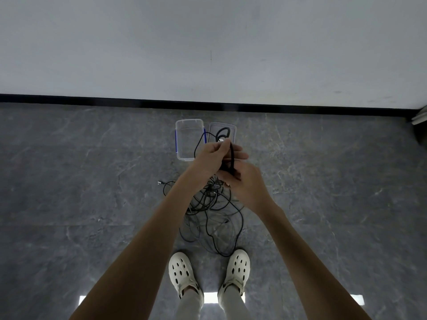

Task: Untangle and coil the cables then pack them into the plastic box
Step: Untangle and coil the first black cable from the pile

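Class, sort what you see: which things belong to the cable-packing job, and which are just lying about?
Job: black cable, gripped by left hand and right hand; tangled cables; plastic box; lid.
Lying about: white clogs, worn by the person; pale object at the right edge, too cropped to identify.

Bare forearms (147,239), cream perforated clogs (179,270) with heel straps, pale trousers (189,303).

White clogs (180,271) on grey floor (80,181)
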